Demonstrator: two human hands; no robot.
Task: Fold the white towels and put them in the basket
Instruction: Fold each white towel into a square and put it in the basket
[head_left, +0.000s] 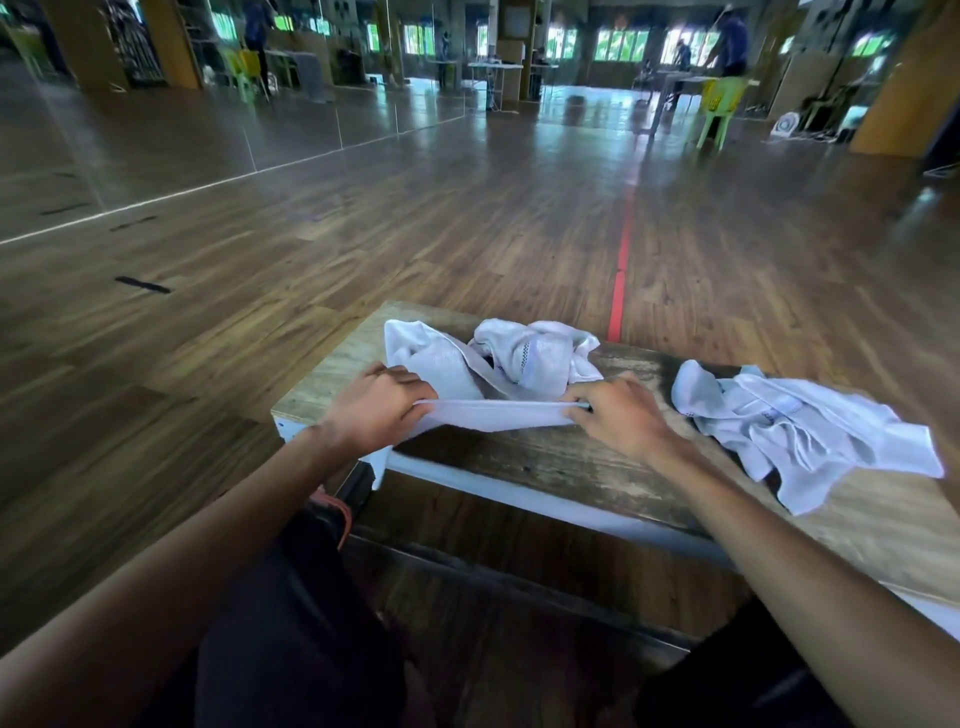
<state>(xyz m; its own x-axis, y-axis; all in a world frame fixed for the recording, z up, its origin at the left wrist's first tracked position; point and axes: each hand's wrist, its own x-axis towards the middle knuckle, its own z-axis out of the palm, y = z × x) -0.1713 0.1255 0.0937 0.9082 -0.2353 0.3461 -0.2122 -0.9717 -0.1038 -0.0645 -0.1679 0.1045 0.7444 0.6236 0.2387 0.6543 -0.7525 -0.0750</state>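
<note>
Left hand (374, 410) and right hand (623, 415) each pinch one end of the same hem of a crumpled white cloth towel (498, 415), fingers curled over the fabric. That hem is pulled taut straight from one hand to the other, so the long axis runs left-right across the body. The rest of the towel is bunched just beyond the knuckles, on the far side of the worn wooden bench top with a white-painted front edge (519, 457). Can't tell if that bunch is one towel or two tangled together. Key relation: the loose bulk lies ahead of both hands, with the gripped edge nearest the body. My read is that the next step is to lift or drag the hem towards the body, spreading the towel flat before the first fold. A second white towel, rumpled with a dotted trim (795, 431), sits just outboard of the right hand, so that hand is nearer for it. The basket isn't in view. No towel is folded yet, so the task is at an early stage.
</note>
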